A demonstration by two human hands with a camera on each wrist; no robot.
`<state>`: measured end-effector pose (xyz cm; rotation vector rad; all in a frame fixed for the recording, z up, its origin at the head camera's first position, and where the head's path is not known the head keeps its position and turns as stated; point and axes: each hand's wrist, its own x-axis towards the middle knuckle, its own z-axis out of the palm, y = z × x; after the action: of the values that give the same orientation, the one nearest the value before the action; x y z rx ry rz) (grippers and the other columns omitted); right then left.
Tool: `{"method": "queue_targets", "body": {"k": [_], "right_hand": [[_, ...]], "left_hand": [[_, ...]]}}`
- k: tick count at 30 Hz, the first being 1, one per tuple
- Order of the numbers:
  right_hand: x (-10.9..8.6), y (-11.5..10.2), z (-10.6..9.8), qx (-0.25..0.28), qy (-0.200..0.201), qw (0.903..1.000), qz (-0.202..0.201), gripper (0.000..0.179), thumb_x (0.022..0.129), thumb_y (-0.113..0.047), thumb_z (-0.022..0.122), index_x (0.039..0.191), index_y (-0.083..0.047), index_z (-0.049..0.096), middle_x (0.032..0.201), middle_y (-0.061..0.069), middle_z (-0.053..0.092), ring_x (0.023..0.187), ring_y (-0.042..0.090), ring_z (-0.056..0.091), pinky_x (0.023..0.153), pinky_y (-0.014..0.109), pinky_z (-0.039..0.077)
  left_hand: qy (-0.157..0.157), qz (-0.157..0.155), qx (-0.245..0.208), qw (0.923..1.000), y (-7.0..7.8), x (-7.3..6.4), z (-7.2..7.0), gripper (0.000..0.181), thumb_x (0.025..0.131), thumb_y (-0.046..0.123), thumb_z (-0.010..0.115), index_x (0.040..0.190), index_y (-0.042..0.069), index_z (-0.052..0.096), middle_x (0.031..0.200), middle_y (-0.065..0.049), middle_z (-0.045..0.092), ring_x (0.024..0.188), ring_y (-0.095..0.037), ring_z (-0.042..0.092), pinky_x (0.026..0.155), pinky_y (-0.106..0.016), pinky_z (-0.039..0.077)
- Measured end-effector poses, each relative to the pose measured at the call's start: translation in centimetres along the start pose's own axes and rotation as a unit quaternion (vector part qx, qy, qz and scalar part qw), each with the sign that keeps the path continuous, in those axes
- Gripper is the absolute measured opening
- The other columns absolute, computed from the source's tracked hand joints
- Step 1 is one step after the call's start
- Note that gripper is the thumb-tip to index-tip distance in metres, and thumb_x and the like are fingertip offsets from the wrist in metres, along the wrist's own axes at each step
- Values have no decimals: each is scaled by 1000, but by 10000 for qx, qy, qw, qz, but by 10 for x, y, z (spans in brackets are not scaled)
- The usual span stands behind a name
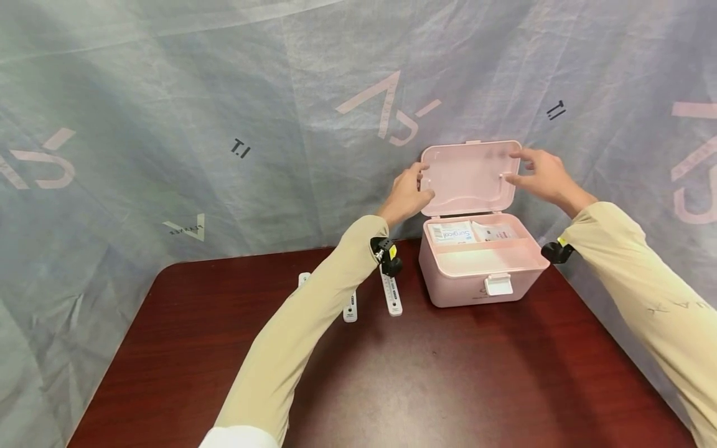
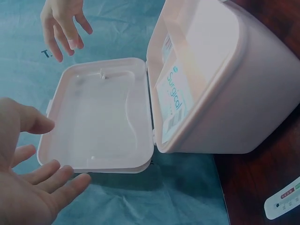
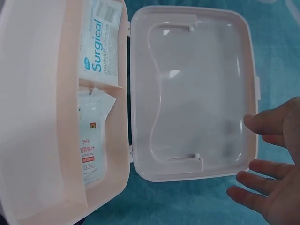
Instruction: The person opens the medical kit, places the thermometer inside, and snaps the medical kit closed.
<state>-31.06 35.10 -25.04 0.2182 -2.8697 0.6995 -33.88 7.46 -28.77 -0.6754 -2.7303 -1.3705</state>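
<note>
A pink storage box (image 1: 465,286) stands at the back right of the table, its lid (image 1: 467,177) swung up and back. My left hand (image 1: 407,194) is beside the lid's left edge, fingers spread. On the other side, my right hand (image 1: 544,176) has its thumb and fingers apart near the right edge of the lid. In the right wrist view, the right thumb overlaps the lid's rim. Inside the box, a white packet marked Surgical (image 3: 100,44) and a smaller white packet with red print (image 3: 92,140) sit in two small compartments. Its larger front compartment shows a bare floor.
Slim white strips with printed scales (image 1: 392,292) lie on the dark red-brown table (image 1: 448,373) left of the box; my left forearm partly hides some. A grey printed cloth (image 1: 280,124) hangs behind the table. The box has a white front latch (image 1: 498,284).
</note>
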Motion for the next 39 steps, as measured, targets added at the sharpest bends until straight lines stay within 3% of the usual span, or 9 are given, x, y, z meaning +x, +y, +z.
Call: {"method": "queue_targets", "body": {"k": [6, 13, 24, 32, 37, 39], "right_hand": [[-11, -2, -4, 160, 16, 9997, 196, 60, 90, -27, 62, 139, 2, 41, 140, 29, 39, 120, 49, 43, 89, 61, 39], [-22, -1, -7, 334, 152, 9992, 151, 62, 88, -28, 66, 136, 4, 44, 135, 28, 44, 120, 47, 45, 89, 59, 39], [-40, 7, -8, 369, 200, 9990, 145, 63, 85, -28, 69, 134, 3, 47, 132, 28, 48, 116, 46, 48, 89, 58, 38], [-50, 12, -6, 347, 192, 9991, 155, 64, 84, -30, 71, 134, 2, 48, 131, 27, 50, 114, 45, 50, 88, 55, 40], [-58, 15, -6, 354, 214, 9991, 130, 65, 82, -33, 72, 134, 0, 49, 130, 26, 52, 112, 43, 53, 78, 22, 43], [-61, 17, -6, 404, 222, 9989, 113, 65, 82, -33, 73, 133, -1, 50, 129, 25, 52, 110, 25, 59, 70, 11, 37]], "left_hand": [[357, 195, -215, 9989, -6, -7, -3, 52, 86, 14, 60, 136, 12, 48, 126, -10, 53, 114, -20, 51, 91, -26, 41], [664, 344, -365, 9965, -13, -15, -4, 45, 86, 14, 59, 131, 12, 53, 123, -6, 55, 112, -16, 51, 92, -24, 41], [957, 361, -528, 9934, -12, -29, 0, 42, 84, 15, 61, 126, 13, 56, 120, -5, 58, 111, -15, 52, 92, -24, 40], [1090, 305, -616, 9917, -20, -38, 3, 41, 85, 15, 62, 126, 12, 57, 118, -2, 58, 109, -15, 53, 91, -25, 41], [1140, 367, -536, 9914, -27, -45, 9, 41, 85, 15, 63, 125, 12, 58, 116, -3, 60, 108, -16, 54, 89, -27, 43], [1151, 399, -496, 9913, -29, -49, 11, 40, 85, 15, 63, 124, 11, 58, 116, -4, 60, 108, -17, 55, 89, -27, 43]]}}
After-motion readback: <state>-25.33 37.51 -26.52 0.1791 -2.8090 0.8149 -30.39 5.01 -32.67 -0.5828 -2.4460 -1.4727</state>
